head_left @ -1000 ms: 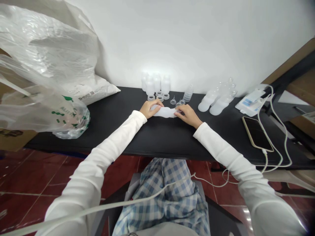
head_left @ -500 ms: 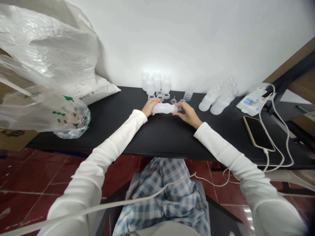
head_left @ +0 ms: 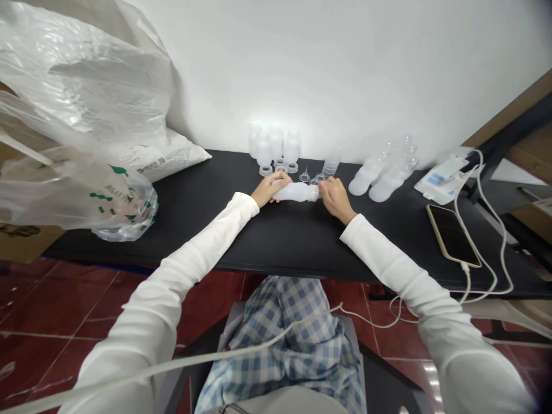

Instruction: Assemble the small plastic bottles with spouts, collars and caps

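My left hand [head_left: 269,188] is wrapped around the body of a frosted plastic baby bottle [head_left: 297,192], fingers curled on it. My right hand [head_left: 336,200] grips the neck end, fingers closed narrow. The bottle is horizontal, between my hands, near the far edge of the black table [head_left: 194,230]. Just beyond it: upright bottles [head_left: 276,144], collar rings [head_left: 266,170], clear teats [head_left: 305,175].

The bottle [head_left: 297,192] is smooth, frosted translucent plastic, the worktop [head_left: 207,233] matt black, the bag [head_left: 81,75] crinkled glossy plastic, the floor tiles [head_left: 52,305] glossy red, the trousers [head_left: 280,339] checked cloth.
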The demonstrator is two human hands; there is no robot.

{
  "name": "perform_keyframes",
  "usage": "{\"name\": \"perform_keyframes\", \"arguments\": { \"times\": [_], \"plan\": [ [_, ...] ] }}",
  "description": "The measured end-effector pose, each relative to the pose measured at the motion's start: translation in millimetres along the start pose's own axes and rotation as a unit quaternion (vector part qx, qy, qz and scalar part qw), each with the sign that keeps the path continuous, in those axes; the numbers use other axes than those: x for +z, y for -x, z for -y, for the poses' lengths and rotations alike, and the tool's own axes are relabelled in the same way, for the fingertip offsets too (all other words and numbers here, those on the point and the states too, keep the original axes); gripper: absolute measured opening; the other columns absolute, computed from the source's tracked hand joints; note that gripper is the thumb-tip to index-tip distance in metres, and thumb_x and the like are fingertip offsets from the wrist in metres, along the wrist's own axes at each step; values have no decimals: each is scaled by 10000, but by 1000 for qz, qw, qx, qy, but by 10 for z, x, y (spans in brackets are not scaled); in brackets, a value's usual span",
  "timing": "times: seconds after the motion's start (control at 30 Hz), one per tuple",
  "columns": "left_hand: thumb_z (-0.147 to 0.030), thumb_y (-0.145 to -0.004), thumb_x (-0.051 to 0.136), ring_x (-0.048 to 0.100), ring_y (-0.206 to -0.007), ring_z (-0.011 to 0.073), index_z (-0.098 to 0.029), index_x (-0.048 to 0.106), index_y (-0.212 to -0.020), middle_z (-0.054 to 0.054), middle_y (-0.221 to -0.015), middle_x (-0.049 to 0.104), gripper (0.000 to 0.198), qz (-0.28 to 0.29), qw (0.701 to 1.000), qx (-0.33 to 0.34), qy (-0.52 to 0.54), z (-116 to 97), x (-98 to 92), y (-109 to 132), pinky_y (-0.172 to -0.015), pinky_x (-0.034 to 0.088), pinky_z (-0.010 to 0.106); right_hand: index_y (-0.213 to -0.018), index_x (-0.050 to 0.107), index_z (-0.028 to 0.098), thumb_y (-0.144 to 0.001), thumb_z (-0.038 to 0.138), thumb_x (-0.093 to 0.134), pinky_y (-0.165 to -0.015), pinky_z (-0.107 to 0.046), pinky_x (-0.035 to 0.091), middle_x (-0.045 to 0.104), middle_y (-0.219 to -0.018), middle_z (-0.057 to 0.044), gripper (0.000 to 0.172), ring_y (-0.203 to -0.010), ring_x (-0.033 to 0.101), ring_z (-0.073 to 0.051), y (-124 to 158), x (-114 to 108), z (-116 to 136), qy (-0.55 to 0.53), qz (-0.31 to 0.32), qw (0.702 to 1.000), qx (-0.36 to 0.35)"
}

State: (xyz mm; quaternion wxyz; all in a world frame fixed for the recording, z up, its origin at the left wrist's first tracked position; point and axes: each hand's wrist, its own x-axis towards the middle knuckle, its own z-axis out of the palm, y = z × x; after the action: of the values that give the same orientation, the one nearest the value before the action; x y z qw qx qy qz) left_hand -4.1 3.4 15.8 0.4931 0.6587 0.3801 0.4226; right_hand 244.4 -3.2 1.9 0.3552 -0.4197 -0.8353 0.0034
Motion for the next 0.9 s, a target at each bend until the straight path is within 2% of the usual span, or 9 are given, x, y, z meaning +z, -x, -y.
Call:
{"name": "perform_keyframes", "arguments": {
  "times": [0.1,0.17,0.27,0.43,0.53,0.6,0.67,0.8,0.9],
  "plan": [
    [-751,-763,645,520,-388,99,-176,621,-894,-2,-603,588,591,-2,1000,1,1,20,20,-3,-321,280,208,-1033,667,224,-1033,616,267,-865,-433,467,702,-917,-86,561,-887,622,-252,-4,-58,19,-2,-12,1000,-7],
    [-745,-806,591,497,-368,97,-175,620,-898,-15,-555,552,578,-10,1000,-7,0,28,12,-10,-316,266,212,-1304,578,215,-965,672,450,-916,-453,490,701,-1154,-114,583,-1022,647,-282,-11,-87,47,-23,3,999,-31],
    [-724,-849,535,465,-344,90,-176,603,-908,-28,-522,522,555,-30,999,-23,6,42,-14,-31,-312,243,212,-1412,494,224,-885,633,634,-971,-471,520,652,-1317,-138,681,-1165,639,-314,-19,-93,79,-49,28,995,-77],
    [-739,-868,497,487,-380,91,-176,598,-954,-5,-609,585,578,-21,1000,-16,-16,97,-34,-55,-344,273,217,-1310,573,225,-925,568,614,-931,-438,551,690,-1231,-132,517,-1084,669,-286,1,-47,34,-66,16,995,-66],
    [-742,-819,592,662,-635,140,-191,621,-1034,55,-936,710,592,-19,989,61,-130,107,-20,-22,-523,481,241,-1182,628,212,-947,656,510,-843,-401,549,705,-1103,-115,516,-947,662,-252,17,-19,-21,-69,-4,997,-18],
    [-683,-760,719,712,-935,210,-210,628,-1146,77,-1162,702,616,-5,959,138,-246,97,-9,9,-762,566,300,-1005,654,208,-980,688,382,-795,-385,528,685,-963,-95,552,-872,630,-233,15,-1,-45,-63,-33,997,15],
    [-589,-784,758,664,-1149,258,-219,612,-1263,98,-1266,677,622,4,914,211,-347,87,-2,26,-939,546,355,-822,627,217,-987,710,307,-781,-384,500,632,-849,-75,610,-835,592,-225,1,18,-53,-48,-57,997,34],
    [-444,-940,623,628,-1204,275,-234,617,-1329,131,-1299,673,441,-8,832,320,-452,101,-7,0,-1023,497,426,-621,507,231,-1000,712,178,-763,-392,457,537,-706,-53,695,-764,537,-219,-19,52,-41,-30,-68,995,70],
    [-417,-954,599,635,-1175,286,-248,641,-1307,129,-1289,681,393,-19,816,342,-465,108,-6,-16,-1013,488,446,-673,545,233,-1015,672,79,-798,-415,453,559,-707,-59,726,-774,553,-233,-7,46,-14,-26,-84,991,102]
  ]
}}
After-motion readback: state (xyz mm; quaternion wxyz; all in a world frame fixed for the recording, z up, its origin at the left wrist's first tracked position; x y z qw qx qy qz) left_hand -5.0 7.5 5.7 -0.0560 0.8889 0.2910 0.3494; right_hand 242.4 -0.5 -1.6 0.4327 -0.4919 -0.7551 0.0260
